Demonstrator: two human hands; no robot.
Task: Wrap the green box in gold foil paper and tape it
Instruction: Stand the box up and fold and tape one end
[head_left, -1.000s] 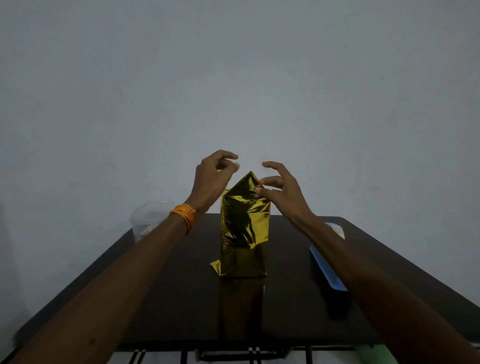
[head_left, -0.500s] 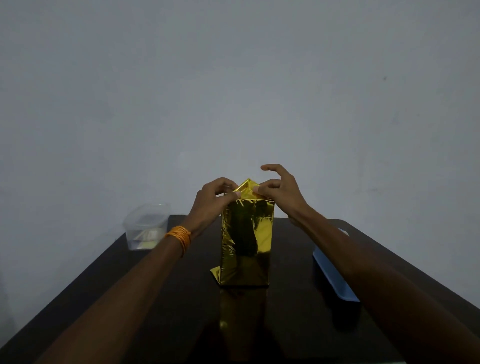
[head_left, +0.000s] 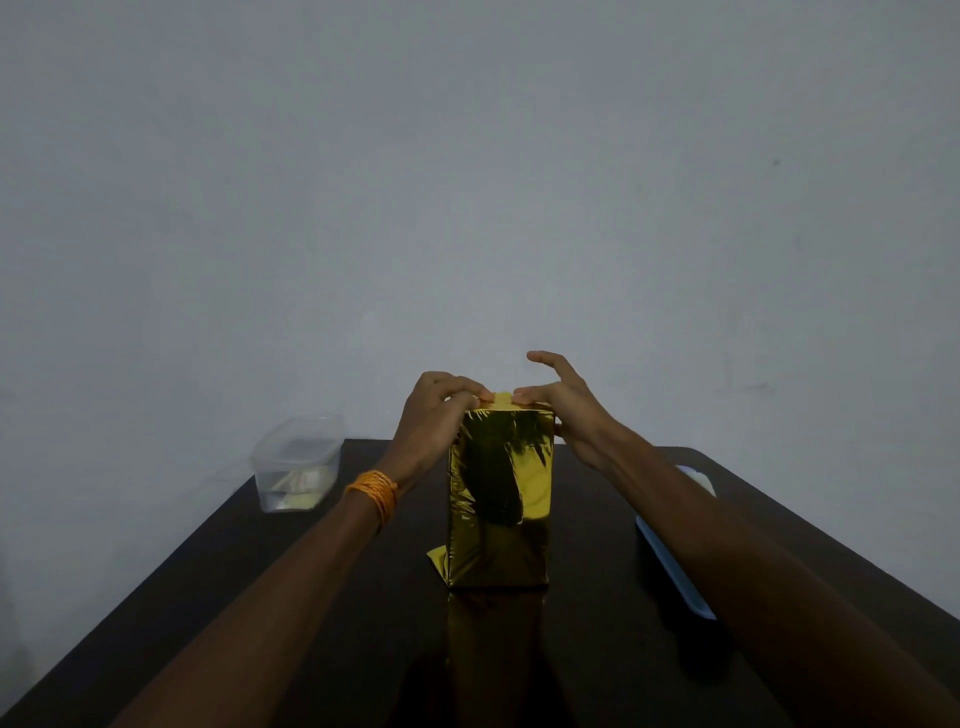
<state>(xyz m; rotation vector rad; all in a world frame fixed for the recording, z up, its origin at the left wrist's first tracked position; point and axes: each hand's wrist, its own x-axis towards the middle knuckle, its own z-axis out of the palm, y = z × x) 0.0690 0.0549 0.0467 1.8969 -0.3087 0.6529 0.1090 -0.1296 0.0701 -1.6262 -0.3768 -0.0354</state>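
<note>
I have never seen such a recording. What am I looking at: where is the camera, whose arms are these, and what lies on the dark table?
There is no machine: a person works with bare hands, and the single camera sits on that person's head, looking forward and down, so both arms enter from below. On the dark table stands a foil-wrapped box, upright, all gold. The left hand, with an orange band at the wrist, curls its fingers over the box's top edge; the right hand presses the top fold with nearly straight fingers. A clear plastic container stands far left; a blue tray lies on the right, partly behind the right arm.
</note>
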